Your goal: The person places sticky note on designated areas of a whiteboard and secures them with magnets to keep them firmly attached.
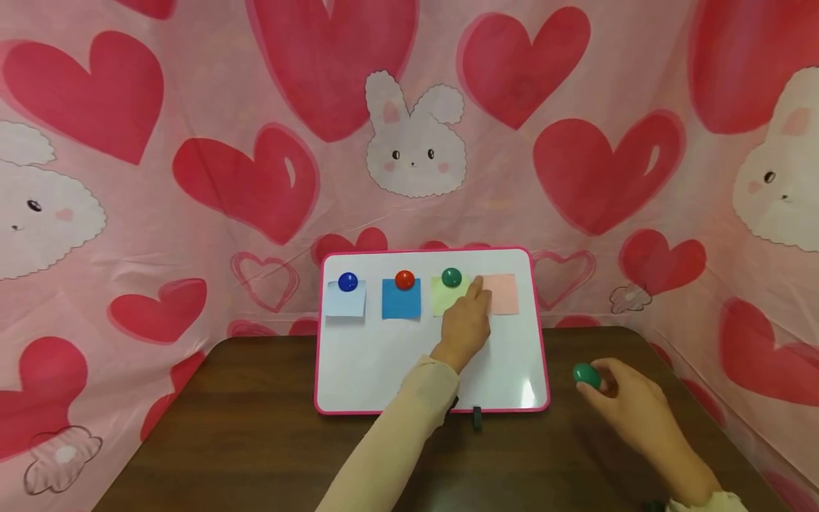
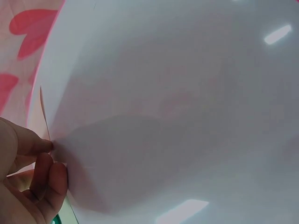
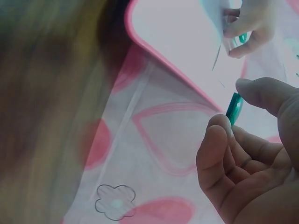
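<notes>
A white board (image 1: 377,363) with a pink rim leans on the table. Along its top are a pale blue sticky note (image 1: 345,302) under a blue magnet (image 1: 348,282), a blue sticky note (image 1: 401,302) under a red magnet (image 1: 404,280), and a light green sticky note (image 1: 439,304) under a green magnet (image 1: 451,277). At the right, my left hand (image 1: 466,323) holds a pink sticky note (image 1: 504,293) by its left side against the board. My right hand (image 1: 633,405) pinches another round green magnet (image 1: 586,376) between thumb and fingers, right of the board.
The board stands on a dark wooden table (image 1: 243,419), with a small dark foot (image 1: 477,418) at its lower edge. A pink cloth (image 1: 211,85) printed with hearts and rabbits hangs behind and at both sides.
</notes>
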Action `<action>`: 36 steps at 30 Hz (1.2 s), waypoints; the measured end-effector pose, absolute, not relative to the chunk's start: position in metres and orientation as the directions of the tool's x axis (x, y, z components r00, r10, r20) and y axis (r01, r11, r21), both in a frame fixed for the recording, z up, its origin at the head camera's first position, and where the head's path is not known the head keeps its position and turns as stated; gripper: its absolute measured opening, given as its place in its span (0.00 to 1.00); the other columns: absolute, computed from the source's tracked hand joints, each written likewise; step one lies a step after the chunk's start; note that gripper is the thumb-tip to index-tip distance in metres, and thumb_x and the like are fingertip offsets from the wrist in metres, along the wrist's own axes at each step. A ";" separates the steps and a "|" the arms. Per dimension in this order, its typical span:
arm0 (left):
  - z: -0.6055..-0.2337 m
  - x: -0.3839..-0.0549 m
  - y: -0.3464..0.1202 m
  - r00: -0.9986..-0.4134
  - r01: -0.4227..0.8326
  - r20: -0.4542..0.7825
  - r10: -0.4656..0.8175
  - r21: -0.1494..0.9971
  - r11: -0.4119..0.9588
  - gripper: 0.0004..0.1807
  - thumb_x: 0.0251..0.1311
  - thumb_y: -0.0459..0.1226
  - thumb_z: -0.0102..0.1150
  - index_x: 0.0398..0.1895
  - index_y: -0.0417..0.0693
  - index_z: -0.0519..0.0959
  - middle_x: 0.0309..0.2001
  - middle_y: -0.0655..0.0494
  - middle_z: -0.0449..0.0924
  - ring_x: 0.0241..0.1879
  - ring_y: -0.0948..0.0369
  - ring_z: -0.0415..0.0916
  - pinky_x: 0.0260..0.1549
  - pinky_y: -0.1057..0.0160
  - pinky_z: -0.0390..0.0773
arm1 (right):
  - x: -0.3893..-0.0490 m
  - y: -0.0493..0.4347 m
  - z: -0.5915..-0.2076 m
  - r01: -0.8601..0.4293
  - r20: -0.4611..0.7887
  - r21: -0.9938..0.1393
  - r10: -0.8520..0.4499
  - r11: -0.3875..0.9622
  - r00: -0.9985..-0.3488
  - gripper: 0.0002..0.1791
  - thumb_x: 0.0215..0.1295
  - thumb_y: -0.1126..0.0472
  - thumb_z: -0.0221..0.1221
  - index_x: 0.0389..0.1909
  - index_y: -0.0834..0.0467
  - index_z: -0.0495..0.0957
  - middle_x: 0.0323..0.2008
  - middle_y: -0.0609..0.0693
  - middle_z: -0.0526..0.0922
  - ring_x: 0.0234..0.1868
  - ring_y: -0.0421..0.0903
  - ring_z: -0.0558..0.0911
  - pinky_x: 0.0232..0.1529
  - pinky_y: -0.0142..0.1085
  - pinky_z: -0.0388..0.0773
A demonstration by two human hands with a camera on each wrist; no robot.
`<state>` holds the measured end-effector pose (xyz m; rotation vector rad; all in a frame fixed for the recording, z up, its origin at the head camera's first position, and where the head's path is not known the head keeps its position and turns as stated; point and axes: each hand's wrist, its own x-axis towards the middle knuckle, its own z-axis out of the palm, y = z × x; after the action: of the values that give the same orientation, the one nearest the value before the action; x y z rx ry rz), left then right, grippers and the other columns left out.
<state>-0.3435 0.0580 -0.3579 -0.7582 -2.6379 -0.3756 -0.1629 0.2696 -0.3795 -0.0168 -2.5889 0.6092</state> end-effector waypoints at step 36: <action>-0.360 -0.346 0.055 -0.750 0.588 0.451 0.483 0.121 0.800 0.21 0.70 0.39 0.60 0.65 0.49 0.76 0.74 0.55 0.65 0.28 0.63 0.77 0.29 0.71 0.79 | -0.247 0.235 -0.344 -0.260 0.631 -0.452 0.100 0.853 -0.770 0.20 0.57 0.65 0.73 0.47 0.67 0.78 0.30 0.54 0.76 0.32 0.53 0.77 0.32 0.47 0.75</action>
<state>-0.3463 0.0552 -0.3604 -0.8067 -2.5860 -0.3593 -0.2475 0.2352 -0.3442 0.1151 -2.3512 0.6970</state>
